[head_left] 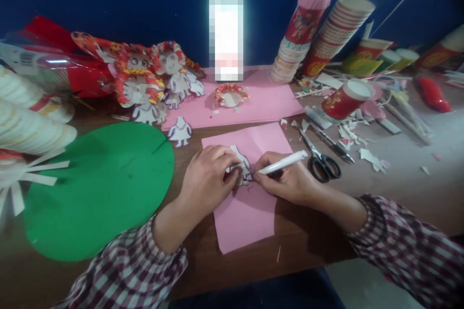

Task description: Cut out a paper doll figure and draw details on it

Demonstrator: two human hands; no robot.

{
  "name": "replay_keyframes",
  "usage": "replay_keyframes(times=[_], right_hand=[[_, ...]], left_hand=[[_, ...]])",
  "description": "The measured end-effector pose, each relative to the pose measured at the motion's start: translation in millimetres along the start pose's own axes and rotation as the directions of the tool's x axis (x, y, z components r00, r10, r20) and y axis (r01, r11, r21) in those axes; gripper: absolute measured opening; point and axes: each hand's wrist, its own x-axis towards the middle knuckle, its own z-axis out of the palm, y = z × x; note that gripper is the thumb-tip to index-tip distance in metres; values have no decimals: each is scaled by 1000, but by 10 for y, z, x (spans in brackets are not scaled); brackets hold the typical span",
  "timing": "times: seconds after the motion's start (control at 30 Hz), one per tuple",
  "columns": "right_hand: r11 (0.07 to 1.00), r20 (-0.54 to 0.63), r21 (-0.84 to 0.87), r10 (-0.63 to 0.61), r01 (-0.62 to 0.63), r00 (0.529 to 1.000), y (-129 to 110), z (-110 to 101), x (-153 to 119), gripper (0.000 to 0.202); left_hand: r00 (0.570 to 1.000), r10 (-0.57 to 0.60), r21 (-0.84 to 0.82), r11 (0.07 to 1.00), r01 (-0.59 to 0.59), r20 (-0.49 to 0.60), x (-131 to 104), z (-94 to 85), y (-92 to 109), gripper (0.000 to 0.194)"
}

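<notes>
Between the fingers of my left hand (213, 174) is a white paper cutout (242, 161), partly hidden by them, with a purple edge. My right hand (286, 178) grips a white marker (284, 162), its tip at the cutout's right edge. Both hands are over a sheet of pink paper (246, 227) that bears small dark marks below the cutout. A similar cutout shaped like a dressed body (180, 131) lies to the left of the pink sheet.
Black-handled scissors (324, 166) and a pen (333, 144) lie on the right among paper scraps. A green paper disc (105, 193) covers the left. Behind stand decorated paper dolls (139, 89), stacked paper cups (339, 34) and a bright blurred screen (227, 38).
</notes>
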Motion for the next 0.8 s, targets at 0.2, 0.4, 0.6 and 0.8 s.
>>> replay_keyframes(times=[0.2,0.4,0.6,0.8], right_hand=[[999,-6,53,-9,9,1000,21,1,0,5],[999,-16,28,-26,27,1000,26,5,-4,7],[1000,10,11,-14,14,1000,11,-8,-9,8],[999,28,33,14,-15,1000,-3,-9,-9,4]], left_hand=[[1000,4,5,1000,-3,-10,-6,7,-4,11],[1000,2,-5,1000,-2,-3,0,12,-7,11],[1000,-6,-4,1000,6,2,-3,2,-4,10],[1000,-3,-8,1000,3,0,1,10,-7,11]])
